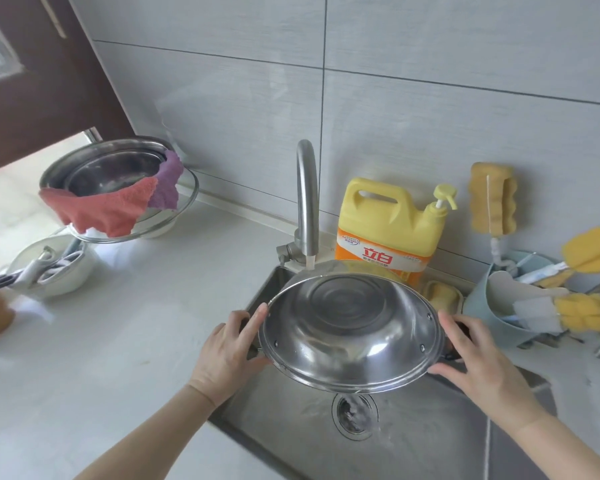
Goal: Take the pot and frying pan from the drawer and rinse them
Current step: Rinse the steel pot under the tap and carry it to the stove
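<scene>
Pot (352, 336) tipped mouth-away over sink (430, 441), under tap (307, 202); left hand (227, 355), right hand (478, 355) gripping opposite side handles.

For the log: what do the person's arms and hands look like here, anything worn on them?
Both forearms are bare as far as the frame shows, with no sleeves in view. The left hand and right hand wear no gloves, and no rings, watch or bracelet are visible. Fingernails look short and unpainted.

I hold the steel pot (352, 332) tilted over the sink (291, 420), left hand (227, 348) and right hand (478, 358) gripping its side handles. Tap (307, 202) stands behind it; yellow detergent jug (388, 223) just beside.
</scene>
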Motion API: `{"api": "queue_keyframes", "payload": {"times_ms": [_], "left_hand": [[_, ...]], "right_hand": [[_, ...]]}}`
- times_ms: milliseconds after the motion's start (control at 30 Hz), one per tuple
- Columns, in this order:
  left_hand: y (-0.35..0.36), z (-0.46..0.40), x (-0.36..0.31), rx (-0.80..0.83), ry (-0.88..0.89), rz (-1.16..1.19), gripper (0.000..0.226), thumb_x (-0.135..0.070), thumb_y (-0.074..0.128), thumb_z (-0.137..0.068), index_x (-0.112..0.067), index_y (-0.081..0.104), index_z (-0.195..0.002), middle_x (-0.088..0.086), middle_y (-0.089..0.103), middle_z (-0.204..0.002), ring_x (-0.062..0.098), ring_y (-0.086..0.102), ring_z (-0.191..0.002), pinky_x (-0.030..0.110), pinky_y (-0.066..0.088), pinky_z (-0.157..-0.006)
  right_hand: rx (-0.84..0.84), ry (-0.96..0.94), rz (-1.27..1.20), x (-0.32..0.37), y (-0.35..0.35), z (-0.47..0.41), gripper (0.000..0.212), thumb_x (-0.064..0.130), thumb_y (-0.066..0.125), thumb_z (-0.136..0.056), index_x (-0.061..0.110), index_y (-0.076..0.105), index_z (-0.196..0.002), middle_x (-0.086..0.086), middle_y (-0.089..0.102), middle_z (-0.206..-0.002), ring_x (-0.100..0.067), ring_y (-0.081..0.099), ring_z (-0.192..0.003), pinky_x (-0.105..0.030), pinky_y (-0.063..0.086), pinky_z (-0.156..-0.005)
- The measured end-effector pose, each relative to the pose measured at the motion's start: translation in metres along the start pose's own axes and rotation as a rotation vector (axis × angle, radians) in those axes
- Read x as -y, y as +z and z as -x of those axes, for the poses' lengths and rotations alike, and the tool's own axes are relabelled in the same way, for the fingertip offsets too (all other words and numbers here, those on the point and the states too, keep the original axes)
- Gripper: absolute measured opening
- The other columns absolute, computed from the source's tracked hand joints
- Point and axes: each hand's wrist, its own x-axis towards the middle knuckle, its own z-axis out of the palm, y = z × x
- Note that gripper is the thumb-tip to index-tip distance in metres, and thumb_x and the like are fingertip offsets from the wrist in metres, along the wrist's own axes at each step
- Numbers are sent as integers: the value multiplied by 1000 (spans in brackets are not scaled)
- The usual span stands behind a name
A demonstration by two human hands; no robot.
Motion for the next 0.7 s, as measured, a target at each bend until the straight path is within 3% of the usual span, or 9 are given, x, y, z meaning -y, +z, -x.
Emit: {"api": "queue_keyframes", "payload": {"times_ms": [100,233,367,533,700], "left_hand": [[-12,16,18,33,-65,9,114,-51,89,-56,-28,24,-147,4,47,-99,27,56,-54,35,53,-48],[-31,35,37,28,-138,19,84,-73,50,-78,-29,26,-145,1,45,-99,18,61,-55,35,53,-52],[-44,45,46,1,-163,13,80,-76,36,-86,-26,26,-147,0,46,-100,9,61,-55,32,52,-52],[-42,40,43,3,-149,2,81,-77,39,-84,-30,24,-147,2,46,-101,16,62,-57,36,54,-53],[-28,17,14,-18,-40,-1,102,-61,70,-70,-32,17,-152,3,45,-100,25,57,-54,36,52,-50]], "right_hand": [[13,-57,-31,13,15,-16,137,19,96,-51,38,9,-154,-6,44,-117,-22,67,-74,-33,57,-62],[14,-137,-51,30,31,-39,135,19,95,-54,37,7,-155,-5,44,-118,-22,62,-88,-36,58,-65],[8,-201,-62,44,40,-52,130,21,93,-58,35,7,-155,-8,46,-120,-25,59,-98,-41,60,-64],[7,-169,-38,41,32,-42,133,20,94,-56,35,6,-155,-7,45,-117,-22,62,-88,-36,58,-61],[-9,-53,38,24,8,-14,137,23,96,-50,37,8,-155,-5,44,-115,-16,63,-69,-27,51,-54]]}}
